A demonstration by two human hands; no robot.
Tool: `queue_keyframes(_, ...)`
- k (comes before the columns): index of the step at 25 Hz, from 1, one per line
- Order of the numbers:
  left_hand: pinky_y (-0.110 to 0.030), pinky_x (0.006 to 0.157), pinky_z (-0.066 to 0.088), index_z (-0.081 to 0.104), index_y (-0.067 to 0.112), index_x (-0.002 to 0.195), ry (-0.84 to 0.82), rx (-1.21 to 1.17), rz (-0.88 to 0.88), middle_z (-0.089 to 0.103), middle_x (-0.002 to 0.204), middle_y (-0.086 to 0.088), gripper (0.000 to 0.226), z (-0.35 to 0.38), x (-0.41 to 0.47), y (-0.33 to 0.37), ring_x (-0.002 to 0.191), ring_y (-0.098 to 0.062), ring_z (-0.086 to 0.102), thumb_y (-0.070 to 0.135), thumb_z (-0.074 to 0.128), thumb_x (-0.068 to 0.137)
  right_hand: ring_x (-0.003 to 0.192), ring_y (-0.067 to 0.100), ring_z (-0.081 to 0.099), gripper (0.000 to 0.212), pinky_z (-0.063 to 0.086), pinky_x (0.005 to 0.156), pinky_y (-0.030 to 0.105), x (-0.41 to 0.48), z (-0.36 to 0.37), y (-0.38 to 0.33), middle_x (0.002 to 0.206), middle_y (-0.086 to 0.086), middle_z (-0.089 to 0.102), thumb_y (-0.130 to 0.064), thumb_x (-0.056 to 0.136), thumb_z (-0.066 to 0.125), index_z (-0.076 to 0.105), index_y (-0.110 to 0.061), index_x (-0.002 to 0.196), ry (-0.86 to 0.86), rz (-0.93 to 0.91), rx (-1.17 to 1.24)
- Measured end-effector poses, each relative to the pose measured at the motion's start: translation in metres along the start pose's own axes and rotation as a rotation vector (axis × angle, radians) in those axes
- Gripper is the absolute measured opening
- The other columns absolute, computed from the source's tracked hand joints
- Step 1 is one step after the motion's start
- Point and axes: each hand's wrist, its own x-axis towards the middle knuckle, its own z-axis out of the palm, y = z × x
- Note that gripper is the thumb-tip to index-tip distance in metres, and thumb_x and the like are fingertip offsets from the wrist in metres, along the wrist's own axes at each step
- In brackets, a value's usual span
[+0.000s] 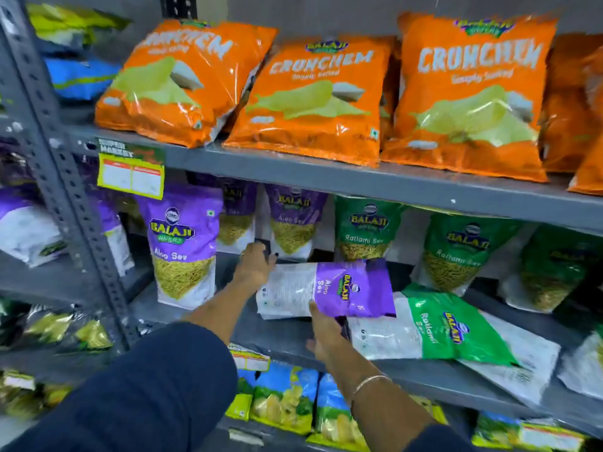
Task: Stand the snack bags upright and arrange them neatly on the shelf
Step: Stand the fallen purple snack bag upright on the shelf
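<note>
Yellow price tag (131,173) on a grey shelf edge, perforated upright post (49,151) beside

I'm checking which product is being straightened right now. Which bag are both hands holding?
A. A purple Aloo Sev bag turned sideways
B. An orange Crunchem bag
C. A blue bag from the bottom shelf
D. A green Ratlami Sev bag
A: the left hand and right hand grip the sideways purple Aloo Sev bag.

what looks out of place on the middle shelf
Two bags lie on their sides: the purple bag, held between the left hand and right hand, and the green bag flat beside it. Bags behind stand upright.
</note>
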Motion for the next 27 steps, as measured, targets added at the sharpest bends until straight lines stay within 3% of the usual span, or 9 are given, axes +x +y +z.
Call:
queue_keyframes(4,-0.044,0.108,0.038,0.038,0.0,0.137,-0.553,-0.168,0.092,0.045,0.141,-0.02,0.072,0.019,0.046,0.019,0.129,-0.034,0.044,0.043,0.058,0.082,0.1,0.022,0.057,0.057,0.046,0.089,0.032,0.023,0.012,-0.008,0.111,0.005,0.059,-0.04,0.084,0.059,0.051,-0.003,0.126,0.182,-0.031,0.408)
queue_keyframes(6,-0.038,0.113,0.027,0.024,0.009,0.146,-0.781,-0.018,0.098,0.029,0.153,-0.008,0.078,0.033,0.063,0.022,0.14,-0.027,0.028,0.05,0.051,0.086,0.114,0.026,0.059,0.075,0.043,0.104,0.039,0.029,0.024,-0.01,0.124,0.009,0.063,-0.051,0.067,0.073,0.053,-0.011,0.127,0.323,-0.151,0.55)
queue_keyframes(9,-0.038,0.119,0.018,0.019,0.026,0.148,-0.87,0.302,0.144,0.013,0.16,0.004,0.111,0.051,0.085,0.016,0.146,-0.021,0.015,0.074,0.06,0.057,0.11,0.023,0.061,0.085,0.047,0.1,0.051,0.031,0.034,-0.006,0.118,0.002,0.068,-0.059,0.046,0.081,0.058,-0.023,0.12,0.334,-0.137,0.687)
queue_keyframes(13,-0.04,0.118,0.026,0.03,0.021,0.144,-0.895,0.162,0.111,0.032,0.151,0.004,0.116,0.051,0.094,-0.003,0.14,-0.021,0.03,0.067,0.076,0.047,0.103,0.028,0.065,0.066,0.051,0.094,0.053,0.036,0.031,-0.013,0.112,0.007,0.07,-0.032,0.052,0.085,0.063,-0.017,0.112,0.31,-0.159,0.646)
queue_keyframes(16,-0.04,0.113,0.036,0.042,0.016,0.137,-0.864,-0.199,0.012,0.05,0.142,-0.002,0.123,0.044,0.104,-0.034,0.13,-0.02,0.048,0.057,0.089,0.031,0.102,0.03,0.067,0.059,0.051,0.094,0.053,0.037,0.026,-0.032,0.111,0.011,0.071,-0.025,0.05,0.085,0.065,-0.018,0.105,0.252,-0.266,0.451)
queue_keyframes(20,-0.043,0.11,0.04,0.071,0.006,0.101,-0.696,-0.494,0.049,0.067,0.119,-0.016,0.069,0.022,0.084,-0.044,0.111,-0.026,0.062,0.033,0.089,0.04,0.083,0.018,0.064,0.05,0.055,0.089,0.042,0.041,0.019,-0.074,0.106,0.021,0.069,0.003,0.061,0.079,0.063,0.002,0.108,0.064,-0.465,0.223)
queue_keyframes(22,-0.043,0.105,0.044,0.07,0.01,0.097,-0.527,-0.619,0.03,0.067,0.116,-0.015,0.072,0.015,0.069,-0.043,0.106,-0.024,0.063,0.032,0.088,0.031,0.063,0.0,0.064,0.046,0.056,0.071,0.022,0.046,0.016,-0.088,0.099,0.017,0.067,0.014,0.063,0.074,0.061,0.011,0.107,-0.031,-0.521,0.131)
queue_keyframes(25,-0.045,0.103,0.047,0.061,0.004,0.113,-0.404,-0.685,0.03,0.067,0.119,-0.017,0.088,0.013,0.055,-0.043,0.104,-0.024,0.064,0.028,0.087,0.032,0.05,-0.014,0.059,0.043,0.053,0.061,0.016,0.053,0.01,-0.094,0.085,0.005,0.069,0.013,0.066,0.073,0.059,0.017,0.106,-0.1,-0.536,0.008)
queue_keyframes(27,-0.041,0.102,0.047,0.059,0.009,0.111,-0.486,-0.672,0.047,0.067,0.116,-0.013,0.069,0.003,0.046,-0.037,0.102,-0.02,0.061,0.012,0.083,0.047,0.071,-0.006,0.067,0.055,0.054,0.076,0.022,0.061,0.007,-0.091,0.1,0.007,0.069,-0.012,0.066,0.08,0.058,0.008,0.113,-0.022,-0.547,-0.141)
